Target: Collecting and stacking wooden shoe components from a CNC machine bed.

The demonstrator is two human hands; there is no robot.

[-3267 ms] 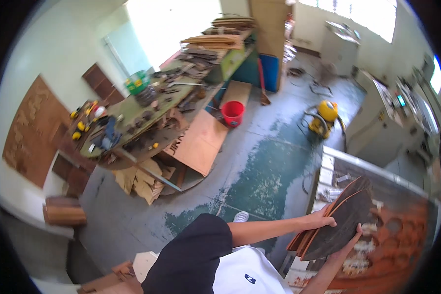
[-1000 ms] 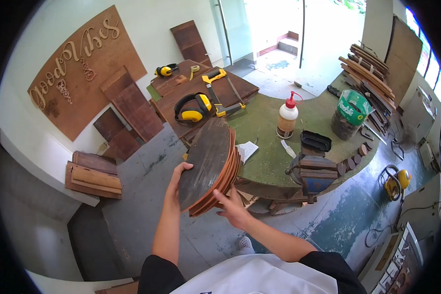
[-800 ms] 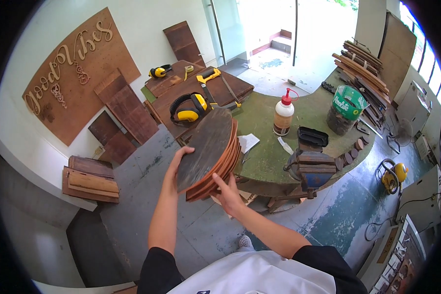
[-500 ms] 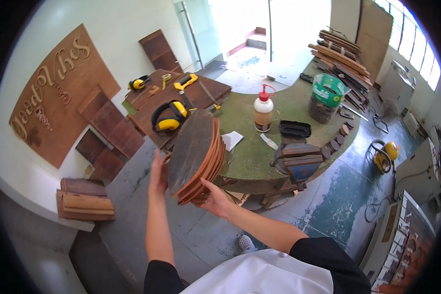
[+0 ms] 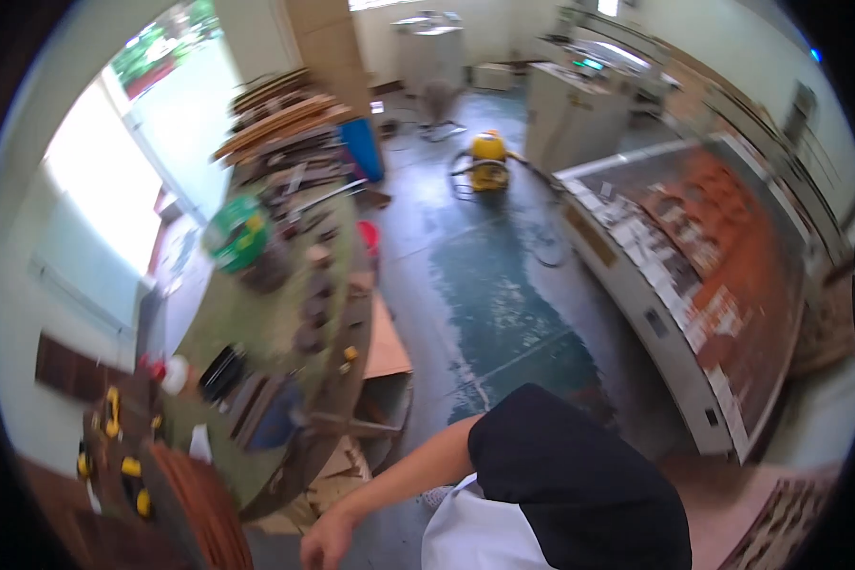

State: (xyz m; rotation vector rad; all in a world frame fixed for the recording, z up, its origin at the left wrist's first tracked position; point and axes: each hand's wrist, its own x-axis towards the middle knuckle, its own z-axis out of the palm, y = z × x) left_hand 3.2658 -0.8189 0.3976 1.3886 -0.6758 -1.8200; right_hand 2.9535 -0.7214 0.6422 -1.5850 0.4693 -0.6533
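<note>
The stack of thin wooden boards with curved edges stands tilted at the lower left, partly cut off by the picture's rim. My right hand hangs to the right of it, apart from the boards. Its fingers are blurred and run out of the lower edge, so their shape is unclear. Nothing shows in that hand. My left hand is out of the picture, and whether it holds the stack cannot be seen.
A green-topped workbench carries a green-and-clear tub, a black tray, a blue vise and piled wood strips. A yellow vacuum stands on the floor. To the right is a large machine bed.
The view has swung to the right. My right hand has come off the boards and now hangs beside them. The stack has shifted to the lower left, and my left hand has left the picture.
</note>
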